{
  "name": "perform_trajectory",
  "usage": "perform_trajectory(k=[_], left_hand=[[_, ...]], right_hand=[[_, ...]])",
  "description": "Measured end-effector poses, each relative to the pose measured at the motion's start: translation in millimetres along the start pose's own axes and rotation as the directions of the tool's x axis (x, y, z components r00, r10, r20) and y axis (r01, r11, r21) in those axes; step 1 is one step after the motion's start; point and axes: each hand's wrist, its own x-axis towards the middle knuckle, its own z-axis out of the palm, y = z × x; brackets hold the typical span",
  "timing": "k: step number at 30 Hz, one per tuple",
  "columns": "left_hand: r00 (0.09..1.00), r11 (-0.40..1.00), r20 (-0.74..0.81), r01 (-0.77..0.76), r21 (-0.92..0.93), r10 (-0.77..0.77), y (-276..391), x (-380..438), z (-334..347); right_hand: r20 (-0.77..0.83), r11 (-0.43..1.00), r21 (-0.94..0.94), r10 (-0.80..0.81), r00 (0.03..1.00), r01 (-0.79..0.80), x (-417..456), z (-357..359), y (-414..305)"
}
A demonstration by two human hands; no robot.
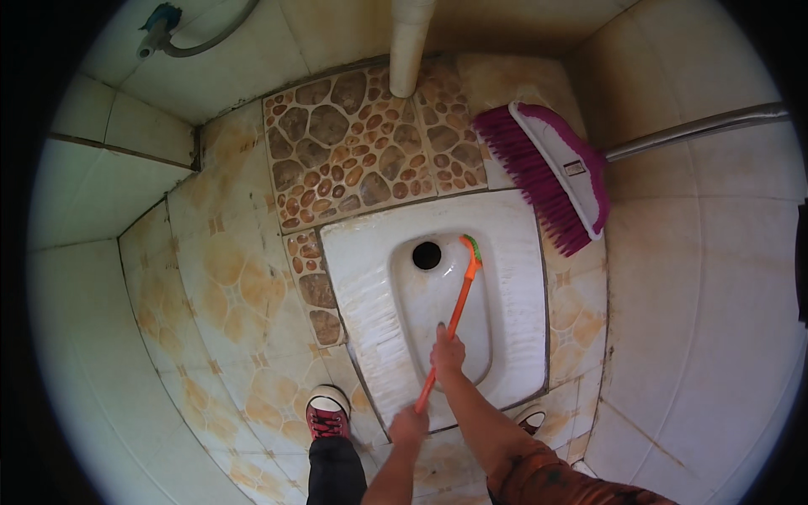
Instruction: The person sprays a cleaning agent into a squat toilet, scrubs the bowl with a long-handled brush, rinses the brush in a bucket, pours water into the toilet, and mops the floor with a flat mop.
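An orange-handled toilet brush (461, 297) slants over a white squat toilet (519, 303). Its curved head with green bristles (472, 247) is against the upper right wall of the basin, right of the dark drain hole (427, 255). Around the middle of the handle, my right hand (448, 355) is closed, with the thumb along it. My left hand (409, 425) grips the handle's lower end, near the toilet's front edge, and looks slightly blurred. A small wet glint shows in the basin below the drain hole.
A purple broom (555, 170) leans at the right, its metal pole (694, 131) reaching past the tiled wall. A white pipe (407, 57) meets the pebble-patterned floor tiles (353, 151) behind the toilet. A tap with a hose (154, 41) is at upper left. My red shoe (327, 416) stands left of the toilet.
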Motion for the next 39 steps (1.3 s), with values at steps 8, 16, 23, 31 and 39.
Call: perform_trajectory(k=[8, 16, 23, 31, 39], left_hand=[[0.991, 1.0, 0.134, 0.023, 0.019, -0.025, -41.3, -34.7, 68.3], [0.875, 0.858, 0.443, 0.066, -0.51, 0.196, 8.3, 10.8, -9.2], [0.514, 0.356, 0.722, 0.638, -0.683, 0.463, 20.2, -30.1, 34.9], [0.804, 0.688, 0.57, 0.317, -0.653, 0.169, 24.4, -11.5, -5.0], [0.88, 0.478, 0.413, 0.265, -0.837, 0.234, 38.1, -27.2, 10.4]], right_hand=[[-0.086, 0.837, -0.537, -0.179, 0.98, 0.106, 17.1, -62.7, 91.0], [-0.076, 0.783, -0.536, -0.418, 0.905, 0.316, 35.8, -6.9, 7.5], [0.125, 0.65, -0.626, -0.462, 0.878, 0.431, -18.9, -46.4, -24.9], [0.325, 0.998, -0.019, 0.057, 0.944, -0.054, -3.4, -18.6, -35.1], [0.18, 0.766, -0.565, -0.248, 0.952, 0.306, 5.9, -11.6, -34.2]])
